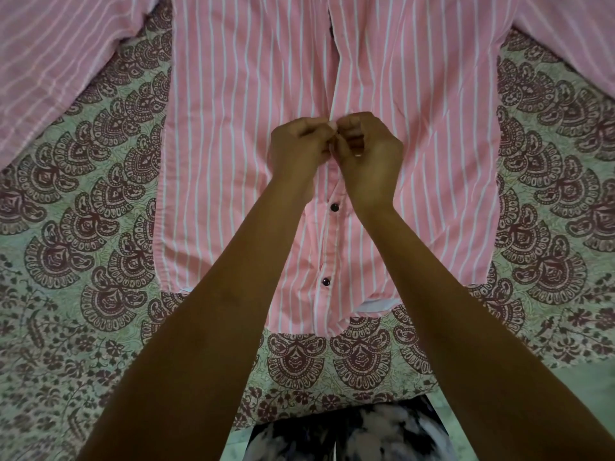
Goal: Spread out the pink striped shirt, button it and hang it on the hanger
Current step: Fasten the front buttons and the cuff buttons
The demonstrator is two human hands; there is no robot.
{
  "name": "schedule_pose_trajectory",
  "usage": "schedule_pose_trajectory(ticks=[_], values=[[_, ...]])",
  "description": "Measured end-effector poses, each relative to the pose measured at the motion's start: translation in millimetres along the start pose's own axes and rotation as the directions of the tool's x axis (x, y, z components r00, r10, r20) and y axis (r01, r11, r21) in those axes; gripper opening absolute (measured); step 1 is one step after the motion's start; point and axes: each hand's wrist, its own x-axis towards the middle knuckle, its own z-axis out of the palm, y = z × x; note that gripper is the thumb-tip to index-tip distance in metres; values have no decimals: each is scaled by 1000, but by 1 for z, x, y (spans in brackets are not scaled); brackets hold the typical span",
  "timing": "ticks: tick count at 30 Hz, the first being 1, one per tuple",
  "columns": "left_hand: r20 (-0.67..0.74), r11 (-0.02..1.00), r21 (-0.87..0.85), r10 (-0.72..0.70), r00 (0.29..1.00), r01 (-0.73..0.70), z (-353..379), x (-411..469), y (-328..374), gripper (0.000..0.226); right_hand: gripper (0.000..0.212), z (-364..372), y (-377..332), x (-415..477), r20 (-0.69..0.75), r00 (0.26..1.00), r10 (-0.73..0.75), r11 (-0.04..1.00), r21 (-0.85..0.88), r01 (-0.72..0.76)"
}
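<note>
L hand [299, 144] & R hand [369, 151] meet fingertips, both pinching the front edges of the pink striped shirt [233, 128]. Nearer the person than the grip, 2 dark buttons [334, 207] sit done up. Beyond the grip the front gapes. Patterned bedsheet [100, 227] lies underneath.

A pale green printed sheet [100, 201] covers a flat surface and fills most of the view. Dark maroon fan-shaped motifs repeat across it, with a floral border [50, 377] along its near edge. Plain pale floor [602, 371] shows at lower right. The light is dim.
</note>
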Motion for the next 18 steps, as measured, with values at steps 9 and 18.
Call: schedule_pose_trajectory(ticks=[9, 18], values=[[9, 999, -14, -47, 999, 47, 0, 1, 1, 18, 13, 6, 5, -5, -63, 997, 50, 997, 61, -46], [-65, 994, 94, 61, 996, -55, 6, 6, -2, 24, 9, 8, 5, -4, -78, 987, 139, 980, 153, -125]])
